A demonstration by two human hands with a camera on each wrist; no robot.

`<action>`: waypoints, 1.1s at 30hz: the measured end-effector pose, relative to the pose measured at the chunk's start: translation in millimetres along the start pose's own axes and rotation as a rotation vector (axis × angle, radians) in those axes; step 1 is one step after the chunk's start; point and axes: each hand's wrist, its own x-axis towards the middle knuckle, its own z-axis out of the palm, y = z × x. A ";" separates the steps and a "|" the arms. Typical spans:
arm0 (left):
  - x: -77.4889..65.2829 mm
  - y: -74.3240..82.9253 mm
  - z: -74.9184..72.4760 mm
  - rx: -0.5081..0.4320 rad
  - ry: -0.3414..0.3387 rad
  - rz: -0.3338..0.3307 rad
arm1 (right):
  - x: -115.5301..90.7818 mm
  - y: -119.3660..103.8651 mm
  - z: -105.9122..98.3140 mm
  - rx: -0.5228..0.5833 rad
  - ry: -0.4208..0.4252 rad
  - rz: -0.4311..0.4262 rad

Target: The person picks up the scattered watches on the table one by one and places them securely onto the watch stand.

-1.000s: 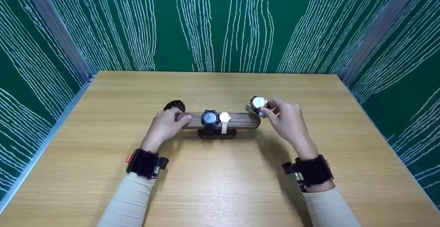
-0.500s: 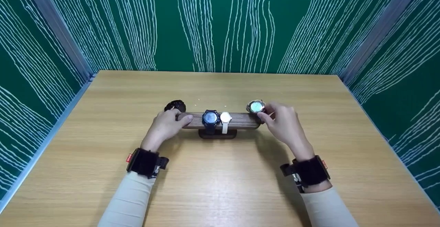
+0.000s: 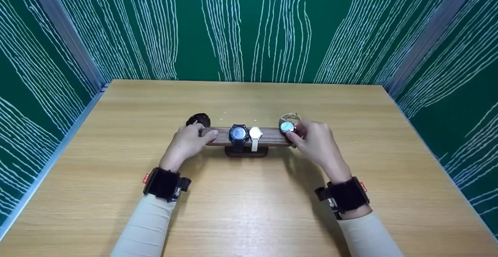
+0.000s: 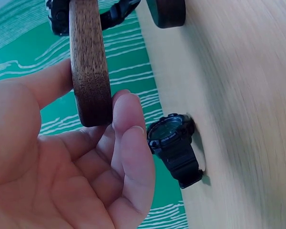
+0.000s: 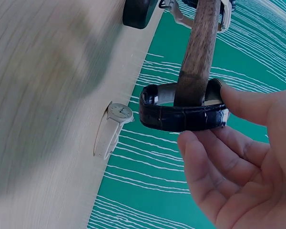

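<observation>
A dark wooden T-shaped watch stand (image 3: pixel 270 138) carries a dark digital watch (image 3: pixel 238 133) and a white-strapped watch (image 3: pixel 255 133) near its middle. My left hand (image 3: pixel 186 142) grips the bar's left end between thumb and fingers, also clear in the left wrist view. With my right hand (image 3: pixel 317 142) I pinch a watch with a black leather strap (image 5: pixel 181 118). Its strap loop encircles the right end of the bar in the right wrist view, and its dial (image 3: pixel 287 127) faces up in the head view.
Behind the bar's left end, a bulky black watch (image 4: pixel 172 136) lies on the wooden table (image 3: pixel 249 202). A pale-strapped watch (image 5: pixel 119 112) lies behind the right end. Green walls with white wavy lines (image 3: pixel 249 31) bound the table's back and sides.
My right hand has moved left and slightly nearer with the leather-strap watch, bringing it onto the bar's right end and uncovering the pale watch behind. The left hand has stayed put.
</observation>
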 end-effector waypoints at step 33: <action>1.5 -1.0 0.9 0.010 0.005 -0.007 | -6.9 -13.3 11.6 -0.180 -0.064 -0.022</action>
